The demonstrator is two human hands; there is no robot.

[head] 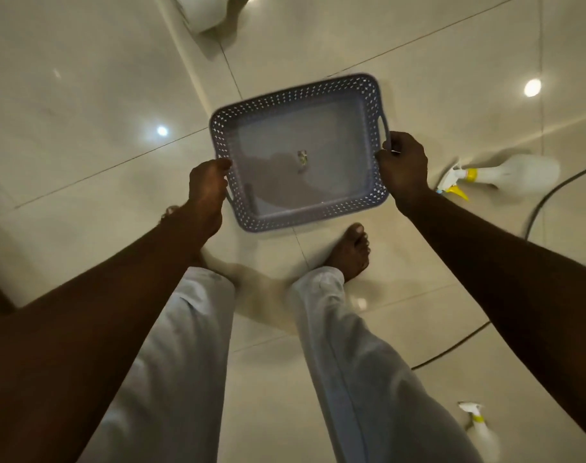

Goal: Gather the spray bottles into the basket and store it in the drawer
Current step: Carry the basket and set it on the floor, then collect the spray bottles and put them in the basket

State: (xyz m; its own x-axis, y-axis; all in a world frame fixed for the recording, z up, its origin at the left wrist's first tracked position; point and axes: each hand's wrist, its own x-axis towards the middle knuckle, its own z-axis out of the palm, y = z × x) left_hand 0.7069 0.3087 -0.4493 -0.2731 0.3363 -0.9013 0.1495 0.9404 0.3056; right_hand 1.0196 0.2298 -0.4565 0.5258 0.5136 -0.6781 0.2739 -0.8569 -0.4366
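A grey-blue perforated plastic basket (373,95) hangs above the tiled floor, held by its two end handles. My left hand (206,192) grips the near-left handle and my right hand (403,165) grips the right handle. The basket holds no bottles; only a small speck shows on its bottom. A white spray bottle (515,173) with a yellow collar and trigger lies on its side on the floor to the right of my right hand. Another white spray bottle (480,432) lies at the lower right. No drawer is in view.
I stand on glossy cream floor tiles (84,95), with my bare feet and light trousers below the basket. A dark cable (545,198) curves across the floor at the right. A white object (201,11) sits at the top edge.
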